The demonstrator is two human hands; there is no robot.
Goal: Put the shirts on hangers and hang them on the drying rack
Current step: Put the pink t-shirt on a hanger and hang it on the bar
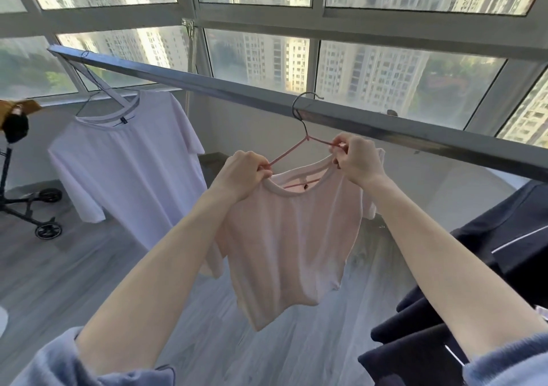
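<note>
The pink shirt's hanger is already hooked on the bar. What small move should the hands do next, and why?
Probably pull the pink shirt collar outward along the pink hanger: both the left hand and right hand pinch collar and hanger arms, which look bare near the neck.

I am looking at an enclosed balcony of a high-rise flat: beyond my hands a wall of windows (258,56) shows apartment towers, a drying rack (207,84) crosses just above them, and a folded stroller (29,204) stands on the wood-look floor (44,273) far left of them.
</note>
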